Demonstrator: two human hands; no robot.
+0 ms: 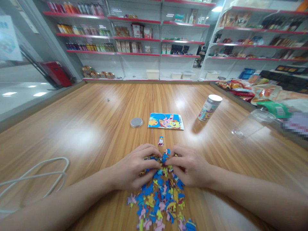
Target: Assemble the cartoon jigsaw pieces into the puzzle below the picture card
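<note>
A loose heap of jigsaw puzzle pieces [158, 195], mostly blue, yellow and pink, lies on the table in front of me. At its far end, my left hand [138, 165] rests over the pieces with bent fingers spread apart. Opposite it, my right hand [190, 165] touches the heap with its fingertips, its fingers also apart. Between the two hands a blue and pink puzzle piece [166, 154] shows; neither hand visibly grips it. Just beyond the fingers sits a small pink and blue puzzle part [161, 141], apart from the heap.
Farther out lie a cartoon picture card [166, 121] and a round metal lid [136, 122]. A printed can [209, 108] and a clear jar [255, 122] are at right. A white cable [48, 175] loops at left. Stocked shelves [137, 39] stand behind the wooden table [79, 112].
</note>
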